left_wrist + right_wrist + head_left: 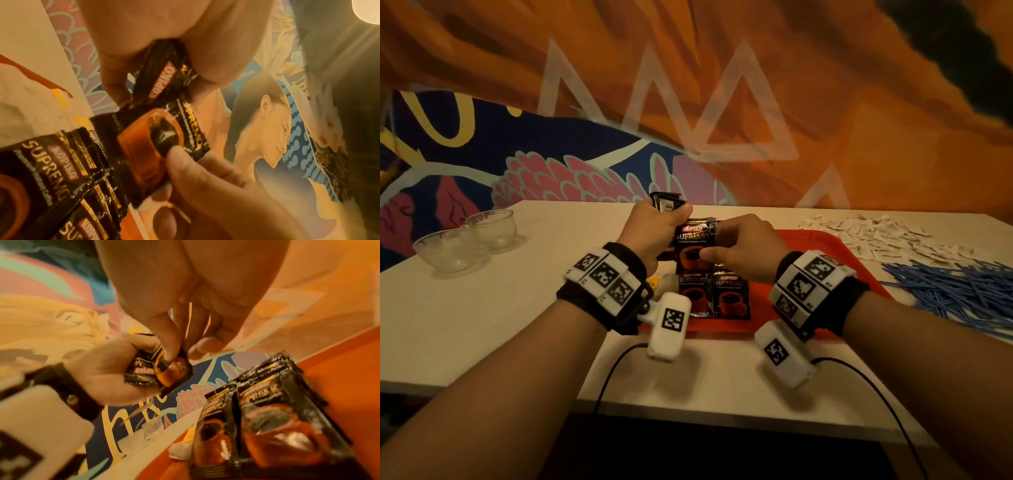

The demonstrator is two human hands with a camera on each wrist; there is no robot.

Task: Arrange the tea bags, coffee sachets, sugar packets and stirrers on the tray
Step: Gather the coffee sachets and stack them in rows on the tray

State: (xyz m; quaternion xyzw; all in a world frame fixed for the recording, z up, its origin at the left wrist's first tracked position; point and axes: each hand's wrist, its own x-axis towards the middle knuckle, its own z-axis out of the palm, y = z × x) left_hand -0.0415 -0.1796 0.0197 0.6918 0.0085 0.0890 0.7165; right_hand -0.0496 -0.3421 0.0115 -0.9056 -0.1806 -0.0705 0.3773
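At the centre of the head view, above the red tray (822,246), we hold a black coffee sachet (693,245) between both hands. Our right hand (743,246) pinches its right edge with thumb and fingers, while our left hand (654,229) curls around a small bunch of further sachets (666,202). Just below, two more coffee sachets (714,296) lie side by side on the tray. At right on the desk (465,325) sit white sugar packets (887,240) and blue stirrers (955,287); two glass bowls (469,240) stand at left.

I see the tray (804,240) on the desk (482,308): sachets (714,296) on it, bowls (465,240) far left, stirrers (955,291) right, packets (887,240) behind those.
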